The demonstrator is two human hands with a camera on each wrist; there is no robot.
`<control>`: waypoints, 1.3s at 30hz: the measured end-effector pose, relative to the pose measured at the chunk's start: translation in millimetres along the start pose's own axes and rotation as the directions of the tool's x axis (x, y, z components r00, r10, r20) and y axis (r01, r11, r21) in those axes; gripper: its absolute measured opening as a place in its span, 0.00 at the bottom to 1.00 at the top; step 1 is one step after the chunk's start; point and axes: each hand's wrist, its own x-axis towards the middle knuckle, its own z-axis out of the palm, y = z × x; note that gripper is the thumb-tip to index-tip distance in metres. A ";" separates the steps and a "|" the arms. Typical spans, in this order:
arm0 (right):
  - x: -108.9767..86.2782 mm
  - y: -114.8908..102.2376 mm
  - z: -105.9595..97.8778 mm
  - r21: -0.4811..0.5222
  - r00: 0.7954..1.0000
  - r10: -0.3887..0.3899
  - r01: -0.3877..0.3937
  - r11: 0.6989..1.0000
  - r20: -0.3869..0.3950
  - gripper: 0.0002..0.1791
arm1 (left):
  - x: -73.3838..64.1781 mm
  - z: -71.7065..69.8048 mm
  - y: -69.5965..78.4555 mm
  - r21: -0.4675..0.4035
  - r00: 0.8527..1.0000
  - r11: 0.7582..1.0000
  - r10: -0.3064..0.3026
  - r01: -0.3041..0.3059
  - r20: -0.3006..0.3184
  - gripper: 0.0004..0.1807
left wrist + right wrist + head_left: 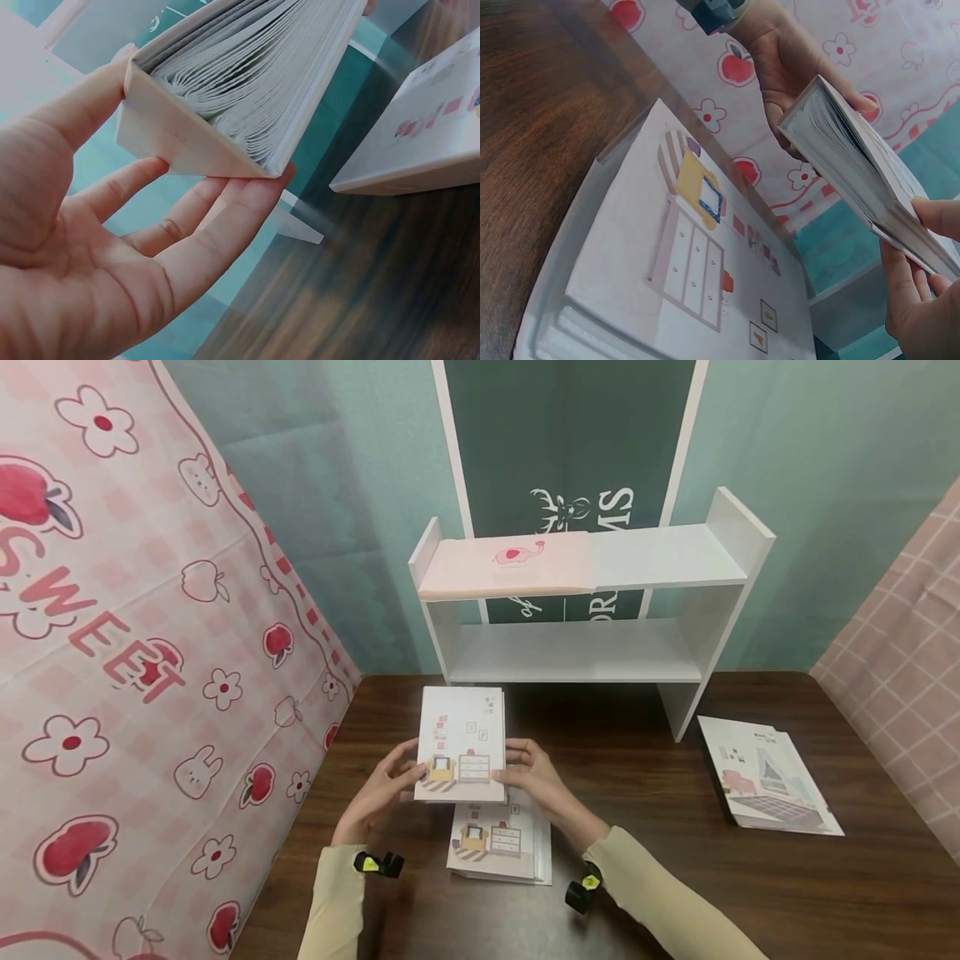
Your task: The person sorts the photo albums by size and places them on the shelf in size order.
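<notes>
Both hands hold up a white photo album with a yellow chair and a dresser printed on its cover. My left hand grips its left side, thumb on the front cover and fingers at the spine and back. On the opposite edge my right hand pinches the covers between thumb and fingers. The left wrist view shows the album's thick sleeve pages from the end, slightly fanned. Below the raised album, a second album with the same print lies on the table, partly hidden by it.
A white two-tier shelf stands at the back of the brown table. On its upper board lies a pink elephant-print item. White albums with a room print lie at the right. A patterned curtain hangs at left.
</notes>
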 end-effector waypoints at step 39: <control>-22.0 -49.9 -11.3 -0.040 0.999 -0.028 0.027 0.999 -0.030 0.33 | 18.8 10.8 26.4 0.014 0.995 0.997 0.080 -0.081 0.056 0.29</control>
